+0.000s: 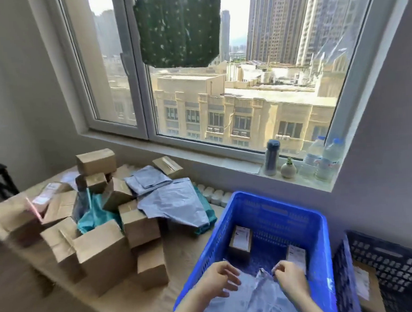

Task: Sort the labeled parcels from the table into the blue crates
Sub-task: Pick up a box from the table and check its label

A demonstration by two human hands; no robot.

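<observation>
A bright blue crate (272,206) stands at the table's right end. Inside it lie two small labeled cardboard boxes, one (241,243) near the middle and one (297,256) at the right, plus a grey plastic mailer bag (251,301) in the near part. My left hand (217,280) rests on the bag with fingers spread. My right hand (289,278) pinches the bag's upper edge. On the wooden table (182,255) sits a pile of brown cardboard parcels (104,255) and grey mailer bags (176,201).
A darker blue crate (391,272) stands to the right, holding a labeled box (366,288). On the window sill are a flask (271,157), a small vase (288,169) and water bottles (322,162). A teal bag (94,217) lies among the parcels.
</observation>
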